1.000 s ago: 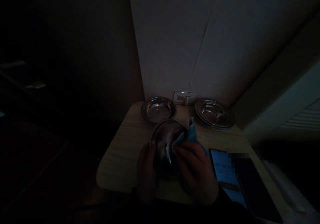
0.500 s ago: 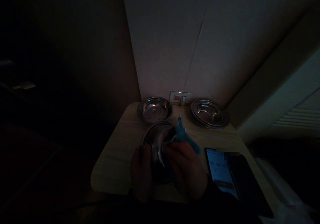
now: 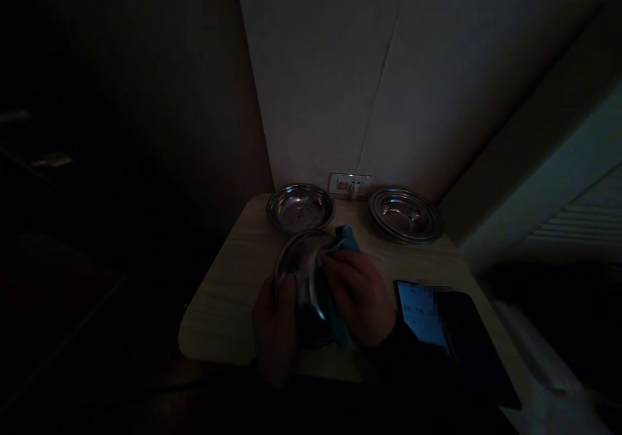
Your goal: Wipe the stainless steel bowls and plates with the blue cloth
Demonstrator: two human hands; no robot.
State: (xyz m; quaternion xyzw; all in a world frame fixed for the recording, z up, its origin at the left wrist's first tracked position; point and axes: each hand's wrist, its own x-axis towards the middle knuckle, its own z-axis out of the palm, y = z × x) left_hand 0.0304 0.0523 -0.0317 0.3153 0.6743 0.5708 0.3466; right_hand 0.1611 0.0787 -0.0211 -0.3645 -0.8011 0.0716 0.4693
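Over at that table [image 3: 226, 286] I'm seeing left hand [image 3: 275, 334], fingers clamped on a metal bowl [image 3: 302, 270], and right hand [image 3: 362, 299], fingers pinching a blue cloth [image 3: 349, 241] against it

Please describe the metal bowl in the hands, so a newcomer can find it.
By the wall stands a pale wood-grain table. Over its front part, the left hand holds a shiny metal bowl by its edge, and the right hand holds a blue cloth against it. The single bowl and the stacked dishes behind rest on the table; only this bowl is held.
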